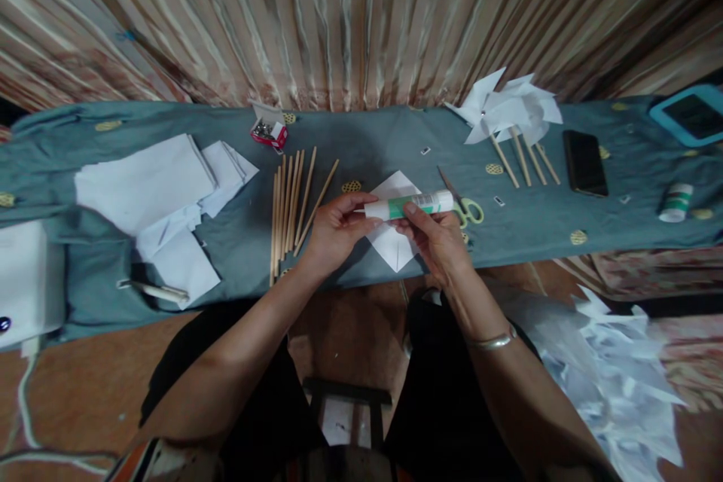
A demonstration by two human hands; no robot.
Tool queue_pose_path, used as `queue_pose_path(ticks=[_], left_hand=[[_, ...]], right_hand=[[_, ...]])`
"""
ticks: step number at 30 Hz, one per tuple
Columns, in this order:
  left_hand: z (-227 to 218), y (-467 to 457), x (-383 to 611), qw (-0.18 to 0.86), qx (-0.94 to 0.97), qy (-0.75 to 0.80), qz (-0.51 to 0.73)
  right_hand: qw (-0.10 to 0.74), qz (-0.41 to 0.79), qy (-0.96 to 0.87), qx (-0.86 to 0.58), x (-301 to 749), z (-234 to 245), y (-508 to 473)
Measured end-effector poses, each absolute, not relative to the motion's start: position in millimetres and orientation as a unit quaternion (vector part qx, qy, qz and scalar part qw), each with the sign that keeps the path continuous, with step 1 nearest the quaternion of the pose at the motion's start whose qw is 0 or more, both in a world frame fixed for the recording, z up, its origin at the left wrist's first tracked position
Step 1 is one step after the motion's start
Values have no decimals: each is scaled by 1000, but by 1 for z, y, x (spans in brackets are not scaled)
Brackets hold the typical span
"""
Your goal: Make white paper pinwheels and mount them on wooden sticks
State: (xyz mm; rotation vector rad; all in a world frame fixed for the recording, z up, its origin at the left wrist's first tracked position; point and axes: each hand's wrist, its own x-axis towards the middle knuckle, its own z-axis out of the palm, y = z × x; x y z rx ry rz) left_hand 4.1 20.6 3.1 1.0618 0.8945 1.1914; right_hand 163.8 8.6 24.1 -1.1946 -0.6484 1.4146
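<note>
A white and green glue stick lies level between my two hands, above a square of white paper with cut or crease lines. My left hand pinches its left end. The right hand is wrapped round the green-labelled body, thumb on top. Scissors with pale green handles rest just beyond my right fingers, partly hidden by them. Left of my left hand, several thin wooden sticks lie side by side.
White paper sheets are stacked at left, near a white device. A red box holds small metal pieces. Paper pinwheels, a phone and another glue stick lie right. More pinwheels fill a bag below.
</note>
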Motion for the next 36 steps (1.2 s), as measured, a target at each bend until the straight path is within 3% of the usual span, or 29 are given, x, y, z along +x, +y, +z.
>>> queue_pose_path(ticks=[9,17,22,27,33,36], left_hand=[[15,12,-11,555,513,433,491],[19,12,-40,447,559,518,469],[21,15,-98,272,514,677,451],[26,4,-146,129,514,771,354],[28,-6,-160,39,604,769,204],[28,-6,-160,-2,640,737,218]], right_hand=[[536,587,-327,-511,150,25,8],[498,599,-373,-504,132,28,7],[510,574,-378,-517,149,29,8],[527,544,-383,-529,171,29,5],[532,508,-403,-544,187,30,1],[529,470,-435,-556,195,28,-1]])
